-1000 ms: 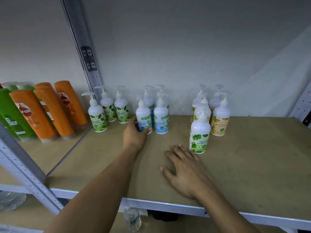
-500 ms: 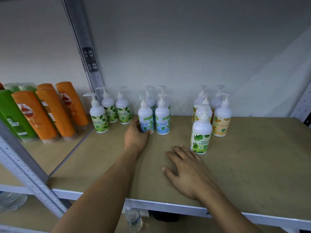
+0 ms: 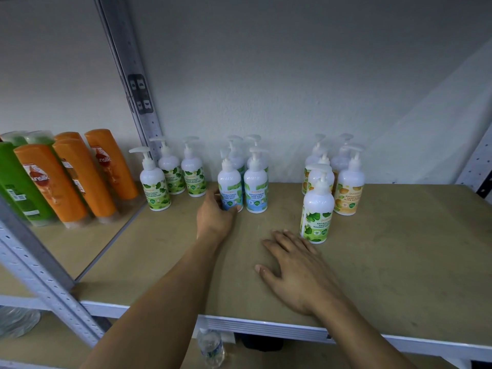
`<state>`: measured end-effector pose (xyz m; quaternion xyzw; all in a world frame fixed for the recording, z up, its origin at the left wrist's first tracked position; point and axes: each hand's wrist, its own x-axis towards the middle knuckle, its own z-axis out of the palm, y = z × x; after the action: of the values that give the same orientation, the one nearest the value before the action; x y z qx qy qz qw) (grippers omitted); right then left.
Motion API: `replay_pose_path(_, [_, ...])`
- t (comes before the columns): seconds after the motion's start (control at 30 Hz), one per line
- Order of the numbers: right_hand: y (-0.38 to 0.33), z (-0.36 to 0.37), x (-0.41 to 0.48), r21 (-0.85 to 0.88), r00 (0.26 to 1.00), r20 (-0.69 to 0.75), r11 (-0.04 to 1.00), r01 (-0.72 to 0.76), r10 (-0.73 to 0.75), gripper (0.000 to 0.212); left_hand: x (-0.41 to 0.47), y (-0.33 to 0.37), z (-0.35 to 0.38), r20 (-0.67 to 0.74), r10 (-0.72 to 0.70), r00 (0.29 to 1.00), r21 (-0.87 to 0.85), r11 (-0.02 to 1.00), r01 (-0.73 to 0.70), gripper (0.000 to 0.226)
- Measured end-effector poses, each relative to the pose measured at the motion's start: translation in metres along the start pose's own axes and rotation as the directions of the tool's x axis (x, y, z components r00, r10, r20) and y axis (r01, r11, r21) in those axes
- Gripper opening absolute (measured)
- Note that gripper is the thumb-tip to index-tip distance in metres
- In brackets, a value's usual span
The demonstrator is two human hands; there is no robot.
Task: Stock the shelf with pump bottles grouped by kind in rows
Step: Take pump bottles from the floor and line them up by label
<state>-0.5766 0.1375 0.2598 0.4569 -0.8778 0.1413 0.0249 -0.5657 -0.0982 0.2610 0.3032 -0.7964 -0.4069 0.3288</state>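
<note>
Beyond and left of the left hand (image 3: pixel 215 218): three green-label pump bottles (image 3: pixel 157 187). That hand curled round the base of a cool-mint bottle (image 3: pixel 230 189), thumb at its front. Probably light, rigid, smooth plastic, top-heavy at the pump; best gripped mid-body, not by the nozzle. Right hand (image 3: pixel 295 270) flat, fingers spread on the shelf (image 3: pixel 399 262), holding nothing; stray green-label bottle (image 3: pixel 316 209) just past its fingertips.

Orange shampoo bottles (image 3: pixel 72 179) and green ones (image 3: pixel 16 187) stand at the left (neighbouring bay); a water bottle (image 3: pixel 211 347) sits below.
</note>
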Motion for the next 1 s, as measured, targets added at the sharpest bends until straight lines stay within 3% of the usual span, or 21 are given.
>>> replay_pose_path(0.4, [0.001,0.002,0.0,0.008,1.0,0.003,1.0,0.0,0.0,0.066,-0.001,0.002,0.002,-0.005,0.002,1.0,0.018,1.0,-0.002,0.055])
replay_pose_path(0.67, [0.003,0.003,0.001,0.012,1.0,-0.005,1.0,0.004,-0.004,0.066,-0.009,0.003,0.0,0.059,0.016,0.998,0.034,0.999,-0.018,0.068])
replay_pose_path(0.73, [0.003,0.002,0.001,0.043,1.0,-0.01,0.999,0.014,-0.014,0.066,-0.018,0.0,-0.003,0.098,0.004,0.995,0.103,0.995,-0.014,0.072])
replay_pose_path(0.87, [0.007,-0.003,-0.004,0.192,0.996,-0.089,0.981,0.012,0.005,0.062,-0.046,0.001,-0.013,0.164,-0.005,0.986,0.443,0.894,-0.069,0.065])
replay_pose_path(1.0, [0.01,-0.017,-0.016,0.368,0.974,-0.182,0.928,-0.059,0.134,0.048,-0.084,0.003,-0.035,0.244,0.052,0.968,0.553,0.813,-0.183,0.059])
